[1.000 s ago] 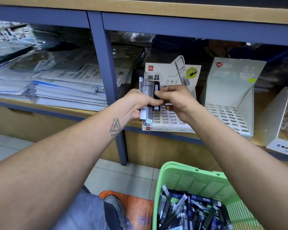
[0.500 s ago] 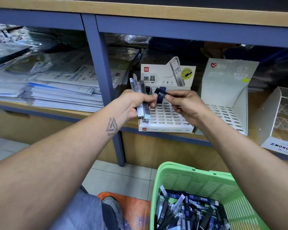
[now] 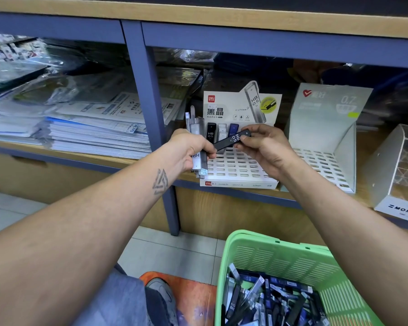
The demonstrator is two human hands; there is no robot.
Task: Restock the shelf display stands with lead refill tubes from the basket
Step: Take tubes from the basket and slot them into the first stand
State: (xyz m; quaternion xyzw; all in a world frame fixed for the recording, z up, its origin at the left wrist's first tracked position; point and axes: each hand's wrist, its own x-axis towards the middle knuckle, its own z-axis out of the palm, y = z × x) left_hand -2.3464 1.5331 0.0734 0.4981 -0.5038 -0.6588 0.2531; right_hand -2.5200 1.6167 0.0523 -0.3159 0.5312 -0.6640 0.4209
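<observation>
My left hand (image 3: 190,150) grips a bundle of lead refill tubes (image 3: 196,129), standing upright in front of the white slotted display stand (image 3: 239,169). My right hand (image 3: 262,147) pinches a black tube marked HB 0.5 (image 3: 232,139), held slantwise between both hands above the stand. Three tubes (image 3: 221,134) stand in the stand's back row: one black, one clear, one blue. A second stand marked 0.7 (image 3: 325,137) sits to the right with open slots. The green basket (image 3: 280,257) with several loose tubes is at the bottom right.
A blue shelf post (image 3: 149,114) rises just left of the stand. Stacks of paper and plastic sleeves (image 3: 80,123) fill the left bay. A clear MONO box (image 3: 400,175) stands at the far right. Below are a tiled floor, an orange mat and my shoe (image 3: 161,292).
My right hand has drawn a black tube out of the bundle and moved it right, now holding it slantwise. The blue tube it held half a second ago is no longer in it.
</observation>
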